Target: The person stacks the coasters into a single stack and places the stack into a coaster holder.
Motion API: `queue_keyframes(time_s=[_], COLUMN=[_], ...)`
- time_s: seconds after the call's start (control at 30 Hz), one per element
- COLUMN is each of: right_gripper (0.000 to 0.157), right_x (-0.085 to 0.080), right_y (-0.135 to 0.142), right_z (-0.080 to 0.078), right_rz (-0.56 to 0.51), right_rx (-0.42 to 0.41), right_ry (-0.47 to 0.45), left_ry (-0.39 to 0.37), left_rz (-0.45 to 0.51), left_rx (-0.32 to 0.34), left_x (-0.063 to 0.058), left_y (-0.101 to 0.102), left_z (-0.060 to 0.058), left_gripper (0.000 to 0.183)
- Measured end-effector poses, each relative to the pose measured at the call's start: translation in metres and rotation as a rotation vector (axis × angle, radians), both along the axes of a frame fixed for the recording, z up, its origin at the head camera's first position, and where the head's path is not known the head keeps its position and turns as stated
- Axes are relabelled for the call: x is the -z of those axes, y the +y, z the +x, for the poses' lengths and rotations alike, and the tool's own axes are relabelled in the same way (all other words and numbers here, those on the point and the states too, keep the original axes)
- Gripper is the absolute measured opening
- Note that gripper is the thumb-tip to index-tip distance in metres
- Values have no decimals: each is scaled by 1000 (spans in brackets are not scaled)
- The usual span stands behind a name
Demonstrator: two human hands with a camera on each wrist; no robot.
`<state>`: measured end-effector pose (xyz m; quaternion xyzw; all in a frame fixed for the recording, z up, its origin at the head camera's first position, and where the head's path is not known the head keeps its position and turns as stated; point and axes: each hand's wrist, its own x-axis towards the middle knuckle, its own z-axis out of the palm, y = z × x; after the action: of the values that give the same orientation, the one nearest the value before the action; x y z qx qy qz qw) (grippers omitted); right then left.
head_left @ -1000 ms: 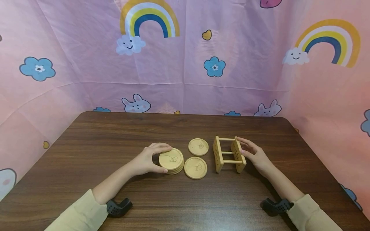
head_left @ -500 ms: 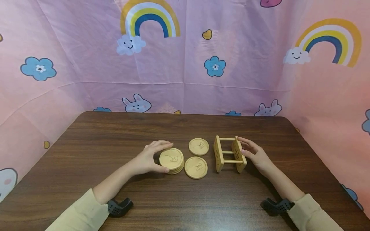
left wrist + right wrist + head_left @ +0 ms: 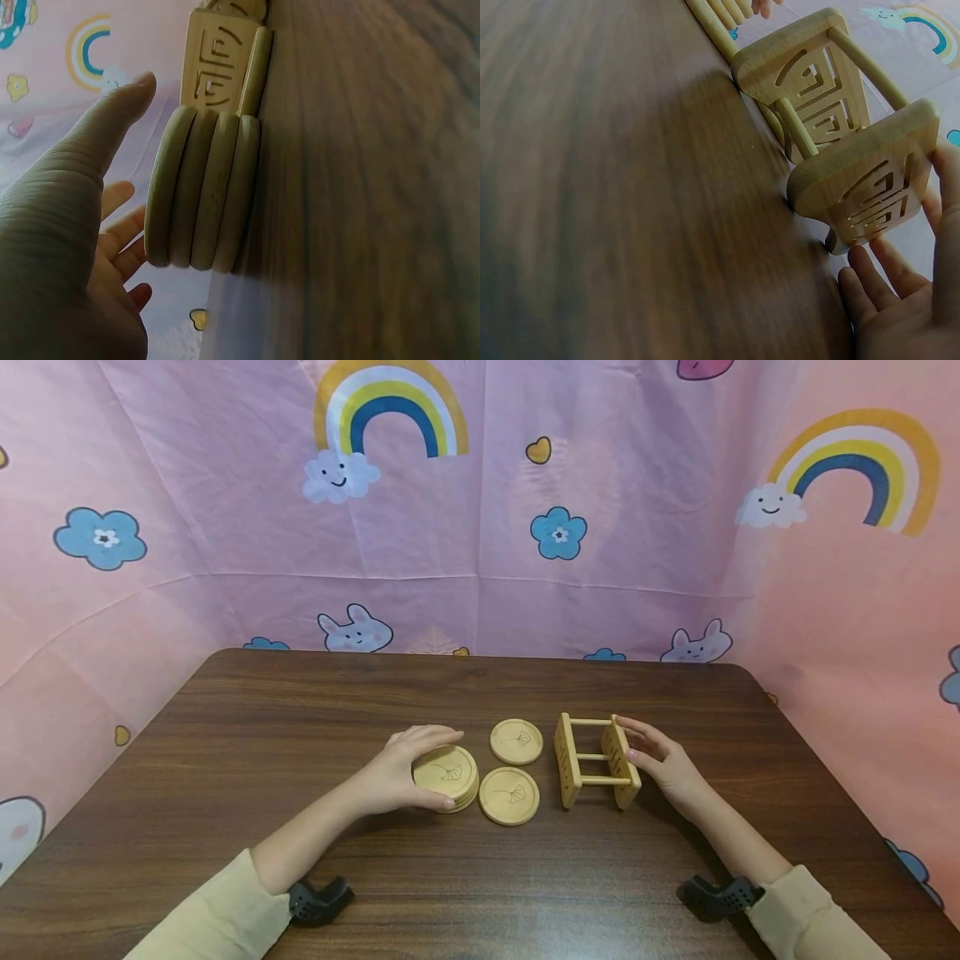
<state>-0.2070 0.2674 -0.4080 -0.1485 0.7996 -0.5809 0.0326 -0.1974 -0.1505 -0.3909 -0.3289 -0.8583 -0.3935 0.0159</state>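
In the head view my left hand (image 3: 401, 775) curves round the left side of a stack of round wooden coasters (image 3: 445, 770), its top one engraved with a leaf. The left wrist view shows the thumb and fingers spread beside the stack, the thumb held off the coaster edges (image 3: 202, 191). Two single coasters lie flat right of the stack, a far coaster (image 3: 516, 742) and a near coaster (image 3: 509, 796). My right hand (image 3: 667, 766) rests its fingers against the outer side panel of an upright wooden coaster rack (image 3: 592, 758), which has cut-out panels (image 3: 870, 184) joined by dowels.
All of this stands on a dark wood-grain table (image 3: 480, 885). A pink and purple cloth (image 3: 480, 527) with rainbows and flowers hangs behind and at the sides. Black wrist devices (image 3: 318, 900) show beside both sleeves.
My left hand has slid slightly to the right over the edge of the stack, thumb and fingers reaching further across it. The right hand and the rack have not moved.
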Motion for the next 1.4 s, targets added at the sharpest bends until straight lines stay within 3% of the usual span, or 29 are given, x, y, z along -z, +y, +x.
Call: queue_keyframes(time_s=[0.4,0.77,1.03,1.4], right_gripper=[50,50,50,50], right_x=[-1,-1,0,0], right_y=[0,0,1,0], right_z=[0,0,-1,-1], right_rz=[19,17,5,-19], right_rx=[3,-3,-10,-10], right_ry=[6,11,10,-4], left_ry=[90,197,198,223], left_rz=[-51,-167,-311,-439], left_rx=[45,94,112,116], left_x=[-7,-15,-20,-22], left_y=[19,39,50,65], left_z=[1,1,3,2], left_gripper=[84,84,86,86])
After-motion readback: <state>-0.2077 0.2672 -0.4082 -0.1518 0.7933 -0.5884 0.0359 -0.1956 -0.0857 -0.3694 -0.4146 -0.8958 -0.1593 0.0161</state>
